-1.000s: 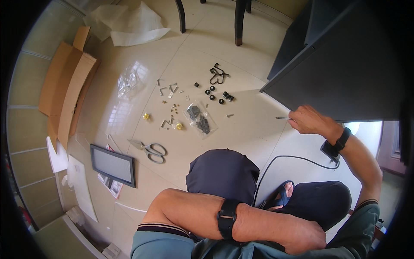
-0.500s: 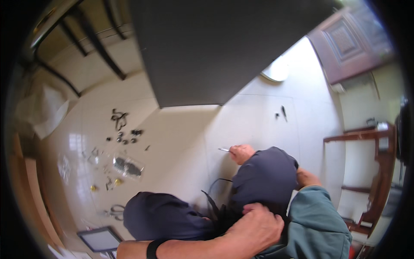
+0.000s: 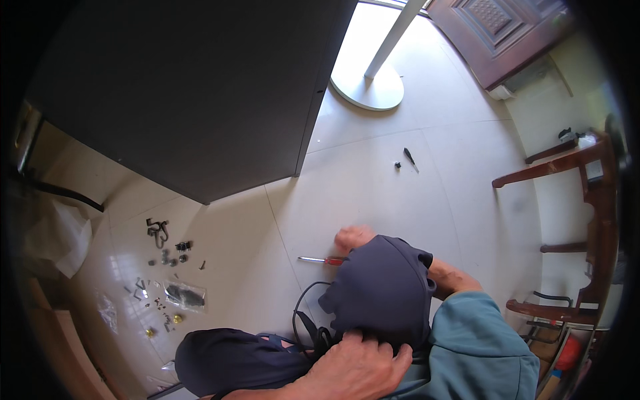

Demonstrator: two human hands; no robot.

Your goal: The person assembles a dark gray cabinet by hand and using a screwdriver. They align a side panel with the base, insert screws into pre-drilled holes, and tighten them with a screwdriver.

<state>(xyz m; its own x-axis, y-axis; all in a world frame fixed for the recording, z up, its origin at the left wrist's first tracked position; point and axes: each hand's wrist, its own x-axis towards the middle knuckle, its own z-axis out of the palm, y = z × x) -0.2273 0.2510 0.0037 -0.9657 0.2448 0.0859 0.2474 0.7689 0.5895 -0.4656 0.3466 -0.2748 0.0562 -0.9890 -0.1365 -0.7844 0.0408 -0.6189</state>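
A screwdriver point(image 3: 321, 261) with a red handle and bare metal shaft lies on the tiled floor beyond my raised right knee. My right hand point(image 3: 353, 237) is just above its handle, apart from it; the knee hides part of this hand and its fingers are smeared by motion. My left hand point(image 3: 357, 367) rests against the dark trousers point(image 3: 387, 293) by the right knee, its fingers curled under and what they hold, if anything, hidden. Beside it a black cord point(image 3: 298, 313) loops between my legs.
Several small metal parts point(image 3: 170, 260), a plastic bag point(image 3: 185, 297) and yellow knobs point(image 3: 177, 319) lie at the left. Ahead stands a large dark panel point(image 3: 200, 100). A smaller black screwdriver point(image 3: 411, 160), a white round stand base point(image 3: 373, 93) and a wooden frame point(image 3: 593, 220) are at the right.
My right hand has let go of the red-handled screwdriver, which now lies on the floor. My left hand has shifted left and down in view. The view has swung to the right.
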